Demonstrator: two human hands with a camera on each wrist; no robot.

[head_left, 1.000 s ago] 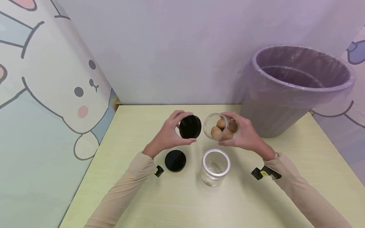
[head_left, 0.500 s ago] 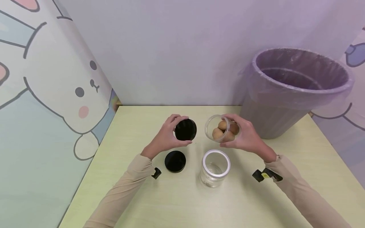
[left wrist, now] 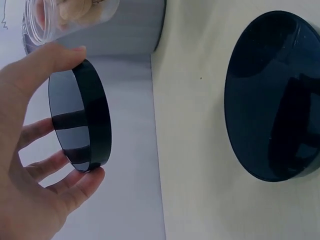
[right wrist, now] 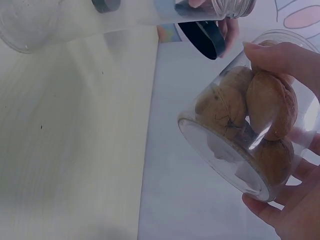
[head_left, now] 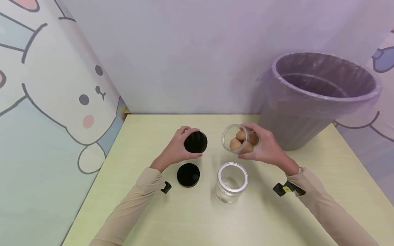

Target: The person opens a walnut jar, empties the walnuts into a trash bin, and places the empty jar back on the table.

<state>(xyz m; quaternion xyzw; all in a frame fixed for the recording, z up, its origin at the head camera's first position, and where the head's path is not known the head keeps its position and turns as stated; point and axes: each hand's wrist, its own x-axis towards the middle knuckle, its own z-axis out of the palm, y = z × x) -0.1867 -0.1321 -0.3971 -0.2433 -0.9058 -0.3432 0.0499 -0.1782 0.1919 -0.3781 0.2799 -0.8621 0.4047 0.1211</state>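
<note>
My left hand (head_left: 176, 147) grips a round black lid (head_left: 196, 142) by its edge, thumb on one side and fingers on the other. Above the table, my right hand (head_left: 267, 143) holds a clear jar (right wrist: 220, 155) tilted, its uncovered mouth turned toward the lid. Several walnuts (right wrist: 272, 105) lie inside that jar. A gap separates the held lid from the jar. Below my left hand, a second black lid (head_left: 188, 175) lies on the table. Another clear jar (head_left: 226, 196) stands upright and uncovered beside it, with a pale rim.
A large grey bin (head_left: 283, 126) with a plastic liner stands at the back right of the pale wooden table (head_left: 197, 222). A plain wall (head_left: 172, 68) rises behind the table. Cartoon-printed panels (head_left: 61, 89) flank it on both sides.
My left hand has drawn the lid left and slightly toward me, widening the gap to the walnut jar. My right hand and its jar have shifted only slightly.
</note>
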